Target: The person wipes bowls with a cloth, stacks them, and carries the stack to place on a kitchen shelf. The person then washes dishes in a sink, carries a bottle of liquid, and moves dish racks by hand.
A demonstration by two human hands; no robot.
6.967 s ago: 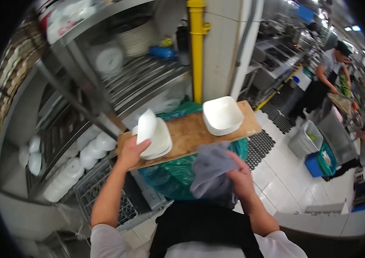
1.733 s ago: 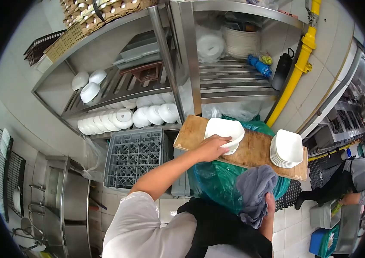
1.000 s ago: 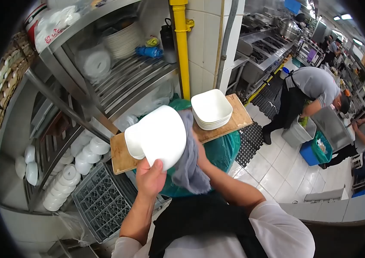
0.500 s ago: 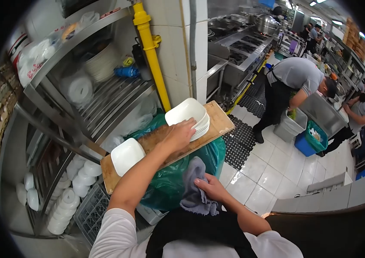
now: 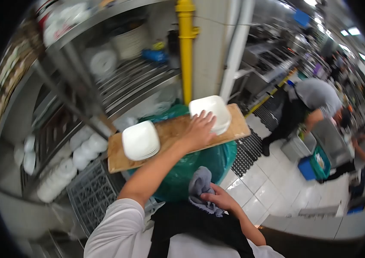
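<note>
My left hand reaches over a wooden board. Its fingers are spread, touching the near side of a stack of white square bowls at the board's right end. A second stack of white square dishes rests on the board's left part. My right hand is closed around a bunched grey cloth, held in front of my black apron. Beneath the board is a large bin lined with a green plastic bag.
At left, metal shelves hold stacked white dishes; a grey dish rack stands below. A yellow pipe rises behind the board. At right, a co-worker bends over a grey bin beside a blue bin.
My view has shifted, so the board and shelves appear further right. My left hand stays at the right stack, with its fingers more spread. The right hand still grips the cloth.
</note>
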